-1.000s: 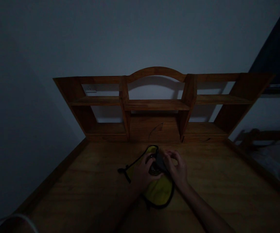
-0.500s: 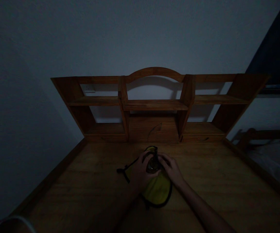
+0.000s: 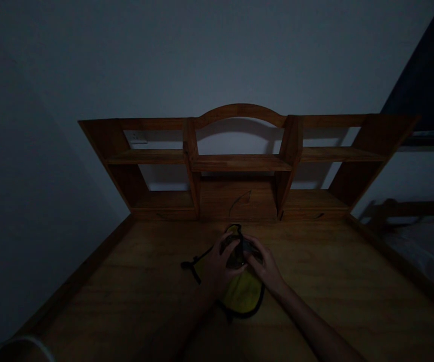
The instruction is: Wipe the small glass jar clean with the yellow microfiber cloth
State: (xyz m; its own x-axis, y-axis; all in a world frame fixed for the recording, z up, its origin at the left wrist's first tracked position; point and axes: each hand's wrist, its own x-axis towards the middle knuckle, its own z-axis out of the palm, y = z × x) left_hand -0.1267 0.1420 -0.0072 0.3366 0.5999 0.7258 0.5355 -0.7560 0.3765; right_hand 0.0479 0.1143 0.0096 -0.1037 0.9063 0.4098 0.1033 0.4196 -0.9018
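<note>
A yellow cloth with a black border [image 3: 244, 295] lies on the wooden desk [image 3: 333, 281] in dim light. Both hands rest on it, side by side. My left hand [image 3: 217, 264] curls around a small dark object [image 3: 236, 255] at the cloth's far end. My right hand [image 3: 264, 264] pinches the same object from the right with bent fingers. What the object is cannot be made out. A black loop of the cloth's border [image 3: 189, 266] sticks out to the left of my left hand.
A wooden hutch with shelves and an arched top [image 3: 239, 161] stands at the back of the desk against a pale wall. A raised wooden rail [image 3: 89, 274] runs along the desk's left edge. A bed frame [image 3: 409, 211] shows at far right.
Both hands have moved slightly away from me and closer together on the dark object. The right hand's fingers, spread one second ago, now pinch it.
</note>
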